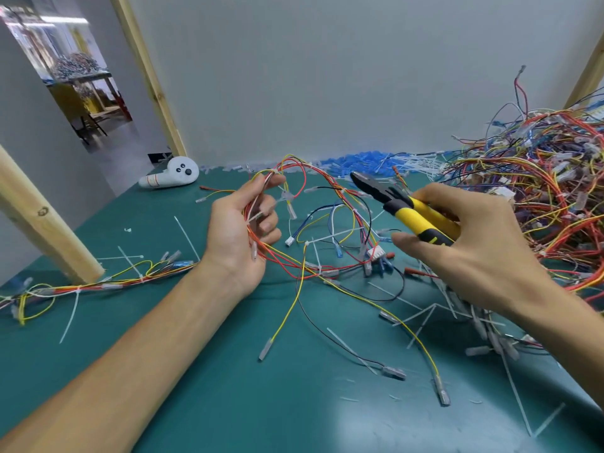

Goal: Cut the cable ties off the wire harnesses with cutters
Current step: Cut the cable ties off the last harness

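Nearest me, the green mat [196, 371] is strewn with cut white ties [70, 317] and loose wire ends with clear sleeved terminals.

Further in, the left hand [242, 230] is turned palm up. Its fingers are curled round a bunch of red, orange and white wires of the wire harness [281, 256], with the forefinger and thumb closing on the strands at the top. The rest of the harness loops away to the right and trails down onto the mat between the hands. A white cable tie [307, 244] is on it there.

The right hand [474, 240] grips the yellow-and-black handles of the cutters [408, 207], fingers wrapped over the top and thumb stretched beneath. The black head points left toward the harness without touching it. I cannot tell whether the blades are parted.

At far right is a big pile of harnesses [539, 184]. Blue plastic pieces [359, 161] lie along the far wall. At far left lies a white controller [170, 174]; the red marking on its handle is too small to read.
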A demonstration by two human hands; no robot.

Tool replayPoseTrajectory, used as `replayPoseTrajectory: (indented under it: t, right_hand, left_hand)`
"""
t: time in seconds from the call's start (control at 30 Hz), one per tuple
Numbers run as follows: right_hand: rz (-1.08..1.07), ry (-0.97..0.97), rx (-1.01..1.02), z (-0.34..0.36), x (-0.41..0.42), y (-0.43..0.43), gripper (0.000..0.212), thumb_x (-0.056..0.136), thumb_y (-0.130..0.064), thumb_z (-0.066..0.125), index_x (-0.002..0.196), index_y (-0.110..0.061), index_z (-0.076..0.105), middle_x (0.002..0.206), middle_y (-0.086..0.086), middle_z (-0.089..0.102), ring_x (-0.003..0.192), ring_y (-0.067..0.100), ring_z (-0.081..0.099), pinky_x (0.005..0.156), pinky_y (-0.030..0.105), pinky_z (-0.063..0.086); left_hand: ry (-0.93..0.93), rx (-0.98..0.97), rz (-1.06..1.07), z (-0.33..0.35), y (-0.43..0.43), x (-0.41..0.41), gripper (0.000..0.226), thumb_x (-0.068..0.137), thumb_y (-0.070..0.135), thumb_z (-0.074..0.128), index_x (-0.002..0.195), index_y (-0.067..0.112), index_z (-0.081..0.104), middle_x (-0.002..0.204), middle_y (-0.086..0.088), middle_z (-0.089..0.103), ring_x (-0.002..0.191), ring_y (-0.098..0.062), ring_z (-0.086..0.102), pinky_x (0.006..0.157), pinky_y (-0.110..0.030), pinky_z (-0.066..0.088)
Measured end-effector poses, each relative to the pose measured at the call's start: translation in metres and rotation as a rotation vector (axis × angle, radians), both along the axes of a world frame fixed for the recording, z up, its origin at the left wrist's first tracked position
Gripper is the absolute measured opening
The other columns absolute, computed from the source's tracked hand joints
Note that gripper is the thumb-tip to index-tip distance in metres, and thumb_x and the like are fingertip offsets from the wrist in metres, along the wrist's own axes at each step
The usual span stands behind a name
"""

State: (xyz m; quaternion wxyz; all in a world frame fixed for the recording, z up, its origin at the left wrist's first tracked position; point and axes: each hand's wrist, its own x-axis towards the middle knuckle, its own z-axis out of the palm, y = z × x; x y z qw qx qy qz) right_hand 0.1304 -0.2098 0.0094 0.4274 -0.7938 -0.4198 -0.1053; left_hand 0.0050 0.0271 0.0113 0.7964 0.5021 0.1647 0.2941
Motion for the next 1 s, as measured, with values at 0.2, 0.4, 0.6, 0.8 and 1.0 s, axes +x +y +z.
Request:
replayPoseTrajectory:
  t: [0.2,0.4,0.6,0.8,1.0]
  right_hand:
    - [0.093,-0.08,-0.098,-0.005,-0.003,0.001,0.025,0.079,-0.042,0.081,0.094,-0.028,0.067,0.079,-0.006,0.069,0.069,0.021,0.061,0.063,0.044,0.054]
    - [0.106,-0.113,-0.11,-0.006,-0.006,0.002,0.027,0.08,-0.05,0.076,0.095,-0.031,0.066,0.079,-0.015,0.064,0.069,0.011,0.055,0.061,0.041,0.05]
    - [0.149,-0.155,-0.088,-0.008,-0.012,0.005,0.027,0.081,-0.05,0.073,0.101,-0.034,0.063,0.085,-0.02,0.059,0.074,0.012,0.055,0.062,0.027,0.041]
    - [0.143,-0.172,-0.099,-0.01,-0.014,0.006,0.028,0.082,-0.05,0.072,0.103,-0.033,0.063,0.084,-0.02,0.06,0.075,0.011,0.056,0.064,0.026,0.042]
    - [0.094,-0.225,-0.096,-0.006,-0.014,0.004,0.032,0.086,-0.055,0.064,0.11,-0.033,0.064,0.091,-0.017,0.06,0.075,0.015,0.053,0.068,0.043,0.052]
  left_hand:
    - [-0.024,0.092,-0.082,0.005,-0.004,-0.002,0.045,0.097,0.023,0.046,0.128,-0.002,0.068,0.082,-0.001,0.052,0.069,-0.013,0.04,0.062,-0.029,0.028]
    - [-0.088,0.18,-0.285,0.007,-0.011,-0.004,0.048,0.097,0.015,0.042,0.139,0.001,0.061,0.08,-0.003,0.04,0.073,-0.021,0.021,0.066,-0.03,0.027]
    - [-0.141,0.212,-0.389,0.005,-0.023,-0.002,0.053,0.094,0.014,0.059,0.146,0.011,0.056,0.077,0.001,0.043,0.064,-0.012,0.039,0.06,-0.019,0.048]
    - [-0.154,0.167,-0.356,0.001,-0.029,0.001,0.059,0.092,0.015,0.061,0.15,0.013,0.052,0.079,0.002,0.047,0.064,-0.007,0.047,0.059,-0.016,0.048]
    - [-0.122,0.102,-0.3,0.0,-0.03,0.001,0.043,0.101,-0.003,0.051,0.143,0.004,0.056,0.081,-0.003,0.052,0.059,-0.011,0.05,0.054,-0.02,0.05]
